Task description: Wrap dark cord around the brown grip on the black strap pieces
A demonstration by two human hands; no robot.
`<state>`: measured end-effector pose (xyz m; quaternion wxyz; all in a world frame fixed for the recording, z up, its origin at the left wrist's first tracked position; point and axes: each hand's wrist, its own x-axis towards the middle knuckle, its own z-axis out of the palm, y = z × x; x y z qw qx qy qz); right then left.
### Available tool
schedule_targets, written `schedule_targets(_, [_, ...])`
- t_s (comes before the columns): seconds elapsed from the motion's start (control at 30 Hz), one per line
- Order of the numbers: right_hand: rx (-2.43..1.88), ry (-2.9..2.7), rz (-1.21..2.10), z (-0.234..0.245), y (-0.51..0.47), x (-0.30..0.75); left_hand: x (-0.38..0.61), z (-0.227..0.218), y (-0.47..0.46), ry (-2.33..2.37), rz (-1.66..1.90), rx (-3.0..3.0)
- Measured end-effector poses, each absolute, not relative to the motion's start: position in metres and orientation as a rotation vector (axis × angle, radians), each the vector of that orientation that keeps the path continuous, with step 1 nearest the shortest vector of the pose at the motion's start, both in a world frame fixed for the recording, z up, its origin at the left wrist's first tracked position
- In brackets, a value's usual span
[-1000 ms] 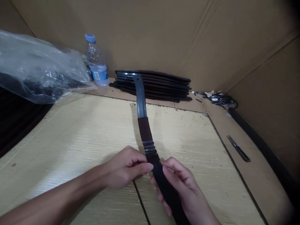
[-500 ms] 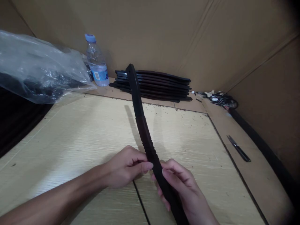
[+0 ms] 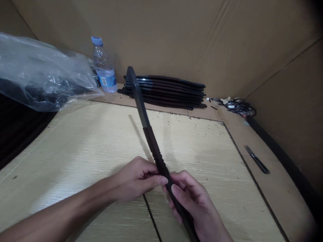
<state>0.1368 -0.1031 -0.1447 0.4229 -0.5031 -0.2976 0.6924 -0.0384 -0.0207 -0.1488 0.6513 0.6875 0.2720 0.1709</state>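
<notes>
Both my hands hold one long, curved black strip that rises from my lap up toward the back wall. My left hand pinches it between thumb and fingers near its ribbed middle. My right hand is wrapped round it just below, fingers closed. The strip shows me its narrow edge, and its far tip stands in front of a stack of similar black strips.
A pale wooden board lies under my hands, with cardboard walls behind. A water bottle and a clear plastic bag sit at the back left. Small black snips lie on the right. Scraps are in the corner.
The strip has turned in my hands from its flat, shiny face to its narrow edge, and its far tip has swung to the left. My hands have stayed in place.
</notes>
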Motion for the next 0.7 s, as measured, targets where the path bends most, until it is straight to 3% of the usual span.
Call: schedule_targets(0.7, [-1.301,-0.815,1.683,-0.153,-0.108,0.14,-0.037,-0.148,-0.02,0.542,0.436,1.569])
